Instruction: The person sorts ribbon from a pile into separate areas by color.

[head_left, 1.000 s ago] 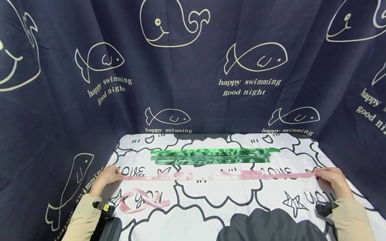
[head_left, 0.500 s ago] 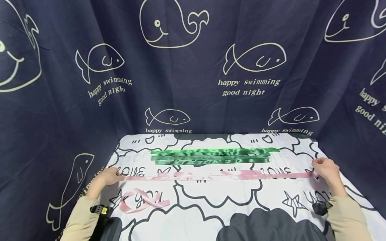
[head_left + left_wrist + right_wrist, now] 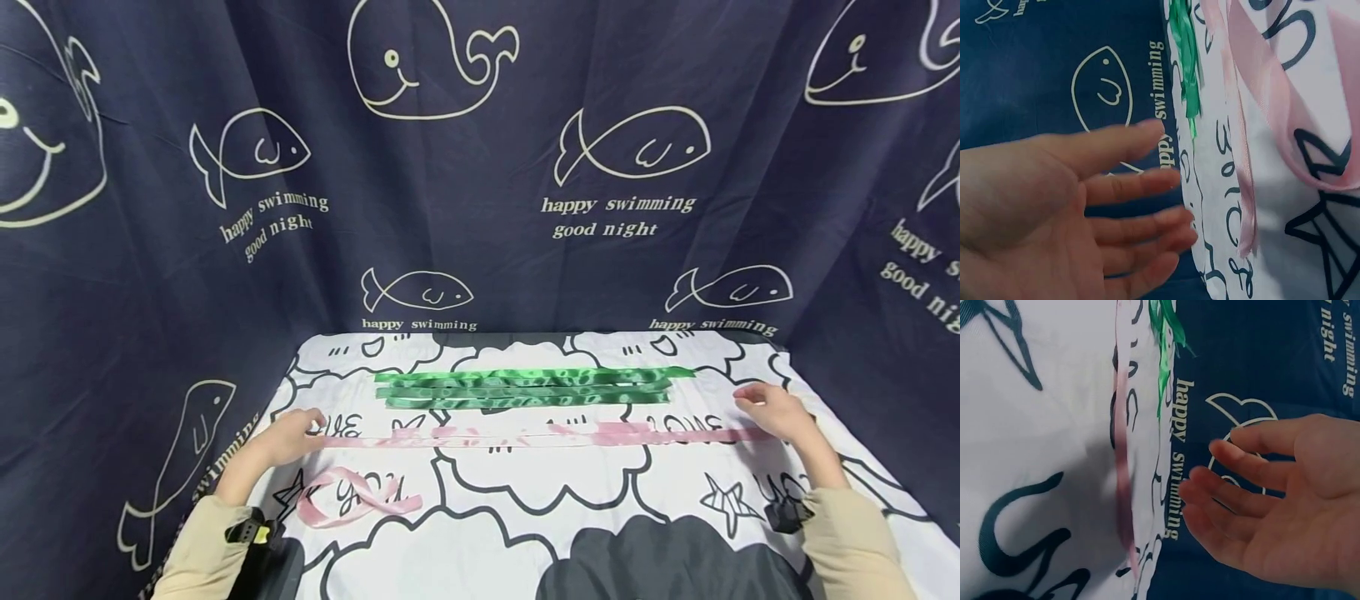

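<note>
A long pink ribbon (image 3: 626, 434) lies stretched sideways across the patterned cloth. Over its left end hovers my left hand (image 3: 292, 435); the left wrist view shows that hand (image 3: 1085, 206) with relaxed, spread fingers and nothing in them. Near the ribbon's right end my right hand (image 3: 776, 410) is held above the cloth. Its fingers, seen in the right wrist view, are loosely bent with nothing held. Closer to me on the left, a second pink ribbon (image 3: 322, 521) lies in a loose loop. Several green ribbons (image 3: 525, 392) lie side by side behind the straight pink one.
The white cloth with black drawings (image 3: 525, 550) covers the table. A dark blue curtain (image 3: 480, 208) printed with fish and whales hangs behind and on both sides. Each wrist carries a small strapped camera, such as the left camera (image 3: 251, 529).
Both hands have let go of the straight pink ribbon's ends and moved inward, the right one also lifting away. The ribbons stay where they were.
</note>
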Action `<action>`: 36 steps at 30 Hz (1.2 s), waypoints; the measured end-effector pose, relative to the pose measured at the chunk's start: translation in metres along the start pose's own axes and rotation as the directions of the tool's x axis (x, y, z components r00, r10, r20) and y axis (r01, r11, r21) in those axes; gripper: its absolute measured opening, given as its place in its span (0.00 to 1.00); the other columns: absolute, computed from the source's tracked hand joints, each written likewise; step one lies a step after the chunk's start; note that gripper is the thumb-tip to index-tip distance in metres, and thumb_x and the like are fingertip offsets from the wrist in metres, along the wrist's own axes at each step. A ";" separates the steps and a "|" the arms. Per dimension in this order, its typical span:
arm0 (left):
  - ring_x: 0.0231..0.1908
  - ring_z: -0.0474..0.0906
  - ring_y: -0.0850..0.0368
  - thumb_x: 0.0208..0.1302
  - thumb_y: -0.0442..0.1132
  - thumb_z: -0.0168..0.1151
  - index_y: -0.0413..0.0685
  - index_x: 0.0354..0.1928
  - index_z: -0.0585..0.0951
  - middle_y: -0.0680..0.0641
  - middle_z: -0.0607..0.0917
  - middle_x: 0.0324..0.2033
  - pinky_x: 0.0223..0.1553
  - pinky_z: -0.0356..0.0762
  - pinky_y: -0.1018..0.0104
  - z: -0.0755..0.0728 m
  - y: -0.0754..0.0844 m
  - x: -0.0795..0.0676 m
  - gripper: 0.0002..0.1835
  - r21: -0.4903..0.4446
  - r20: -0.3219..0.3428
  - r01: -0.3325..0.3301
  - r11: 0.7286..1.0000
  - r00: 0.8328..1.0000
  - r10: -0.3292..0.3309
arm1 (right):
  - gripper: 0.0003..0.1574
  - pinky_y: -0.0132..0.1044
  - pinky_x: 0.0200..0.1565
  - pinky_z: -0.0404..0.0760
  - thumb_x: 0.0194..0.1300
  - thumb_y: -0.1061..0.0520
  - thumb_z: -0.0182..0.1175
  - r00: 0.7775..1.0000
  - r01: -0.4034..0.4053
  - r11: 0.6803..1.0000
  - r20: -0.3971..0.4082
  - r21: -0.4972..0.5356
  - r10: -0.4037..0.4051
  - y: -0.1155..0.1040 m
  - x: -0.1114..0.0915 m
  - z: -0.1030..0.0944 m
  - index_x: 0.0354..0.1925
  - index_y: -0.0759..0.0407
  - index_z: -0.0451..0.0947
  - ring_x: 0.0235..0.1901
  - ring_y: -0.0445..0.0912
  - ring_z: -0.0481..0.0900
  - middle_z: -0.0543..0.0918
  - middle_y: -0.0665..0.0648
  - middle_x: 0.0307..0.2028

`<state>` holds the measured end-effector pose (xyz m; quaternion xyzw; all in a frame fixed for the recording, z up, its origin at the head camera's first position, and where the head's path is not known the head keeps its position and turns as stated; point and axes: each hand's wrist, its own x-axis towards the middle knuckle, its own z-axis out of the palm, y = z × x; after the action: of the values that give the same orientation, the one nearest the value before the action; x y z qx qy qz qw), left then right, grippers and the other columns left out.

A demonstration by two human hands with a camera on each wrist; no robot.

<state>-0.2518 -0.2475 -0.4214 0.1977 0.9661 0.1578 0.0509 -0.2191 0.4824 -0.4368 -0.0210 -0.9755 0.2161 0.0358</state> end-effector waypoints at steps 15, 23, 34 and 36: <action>0.35 0.75 0.56 0.44 0.34 0.74 0.42 0.43 0.82 0.39 0.83 0.42 0.36 0.72 0.69 0.013 0.016 -0.010 0.20 -0.358 0.283 -0.190 0.914 0.911 0.301 | 0.14 0.49 0.39 0.80 0.67 0.60 0.55 0.980 0.159 0.987 0.119 0.001 -0.158 -0.035 -0.006 0.003 0.42 0.71 0.78 0.40 0.62 0.83 0.84 0.69 0.40; 0.26 0.66 0.64 0.39 0.25 0.68 0.47 0.29 0.78 0.52 0.76 0.26 0.27 0.66 0.71 0.026 0.022 -0.011 0.14 -0.218 0.244 -0.137 0.966 0.951 0.190 | 0.14 0.52 0.42 0.79 0.69 0.59 0.55 0.968 0.194 0.980 0.150 0.048 -0.199 -0.056 -0.007 0.008 0.44 0.69 0.78 0.41 0.61 0.83 0.84 0.68 0.41; 0.22 0.63 0.70 0.50 0.28 0.60 0.49 0.26 0.72 0.59 0.70 0.21 0.23 0.64 0.74 0.031 0.035 0.009 0.08 -0.300 0.060 -0.259 0.918 0.956 0.289 | 0.09 0.45 0.43 0.81 0.68 0.60 0.56 0.926 0.322 0.941 0.172 0.104 -0.336 -0.100 -0.007 0.015 0.43 0.63 0.80 0.40 0.55 0.84 0.84 0.63 0.41; 0.22 0.65 0.70 0.51 0.27 0.59 0.49 0.27 0.72 0.59 0.72 0.21 0.24 0.65 0.74 0.031 0.042 0.012 0.09 -0.356 0.054 -0.253 0.900 0.956 0.290 | 0.09 0.42 0.44 0.81 0.68 0.60 0.55 0.913 0.348 0.930 0.182 0.117 -0.365 -0.108 -0.007 0.017 0.43 0.63 0.80 0.41 0.54 0.83 0.84 0.62 0.42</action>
<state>-0.2422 -0.1976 -0.4379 0.3264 0.8823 0.3195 0.1134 -0.2162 0.3766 -0.4068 0.1806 -0.9519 0.2467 -0.0228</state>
